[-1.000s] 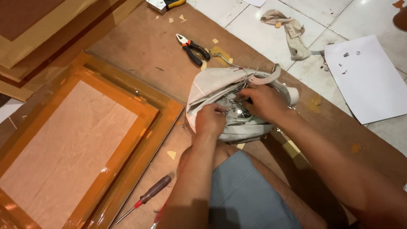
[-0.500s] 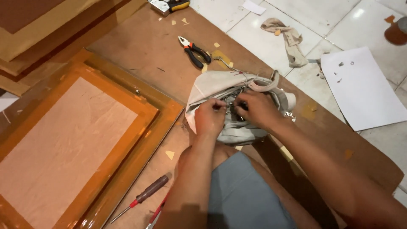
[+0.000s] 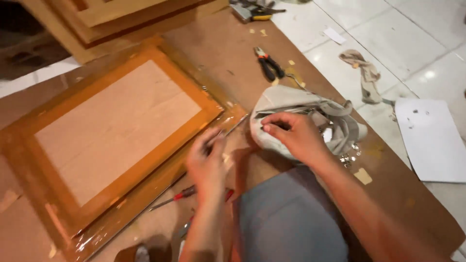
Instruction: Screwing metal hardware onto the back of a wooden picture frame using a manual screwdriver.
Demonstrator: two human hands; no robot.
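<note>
My right hand [image 3: 296,138] pinches the soft grey cloth bag [image 3: 296,109]; it looks limp and light, best gripped at its rim. My left hand [image 3: 206,162] has blurred fingers, so I cannot tell their state.

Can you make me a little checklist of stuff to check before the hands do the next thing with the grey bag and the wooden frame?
1. Right hand is on the grey bag: ok, fingers rest at its opening.
2. Left hand holds something: cannot tell, it is blurred; a thin metal tool seems to lie by the fingers.
3. Wooden frame lies flat on the brown board: ok.
4. Red-handled screwdriver within reach: ok, beside the left hand.
5. Small metal bits kept together: not ok, some lie loose beside the bag.
6. Pliers out of the way: ok, beyond the bag.
</note>
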